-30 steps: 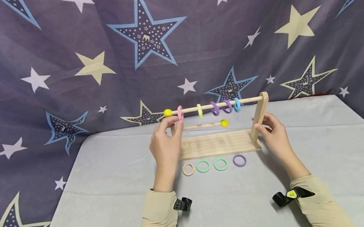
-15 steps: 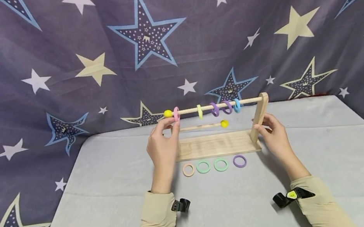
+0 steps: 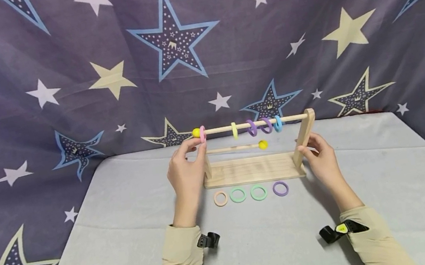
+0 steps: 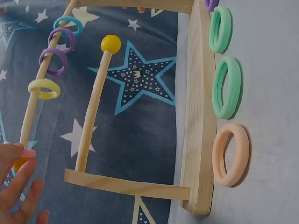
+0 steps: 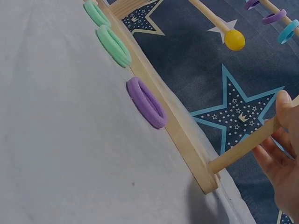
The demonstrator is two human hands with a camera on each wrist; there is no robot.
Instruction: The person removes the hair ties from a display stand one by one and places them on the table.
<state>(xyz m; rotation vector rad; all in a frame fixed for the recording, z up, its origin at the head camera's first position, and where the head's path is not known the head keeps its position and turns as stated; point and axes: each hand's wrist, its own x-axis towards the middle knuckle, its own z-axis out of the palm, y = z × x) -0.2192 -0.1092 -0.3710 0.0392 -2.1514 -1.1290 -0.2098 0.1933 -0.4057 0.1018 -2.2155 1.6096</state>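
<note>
My left hand [image 3: 186, 168] pinches a pink ring [image 3: 202, 134] between thumb and fingers, at the left end of the upper rod, right beside its yellow ball [image 3: 196, 133]. Further along that rod hang a yellow ring [image 3: 234, 130], two purple rings [image 3: 251, 128] and a blue ring [image 3: 278, 123]. My right hand [image 3: 322, 159] grips the right upright [image 3: 304, 134] of the wooden rack, thumb in front and fingers behind. The lower rod [image 4: 93, 116] carries no rings and ends in a yellow ball [image 4: 110, 44].
In front of the rack's base [image 3: 253, 170] a row of rings lies on the grey cloth: a peach ring [image 3: 220, 198], two green rings [image 3: 238, 195] and a purple ring [image 3: 280, 188]. A star-patterned curtain [image 3: 202, 61] hangs behind the table.
My left hand has slid the pink ring leftward along the upper rod, up to the yellow ball. My right hand has stayed on the upright.
</note>
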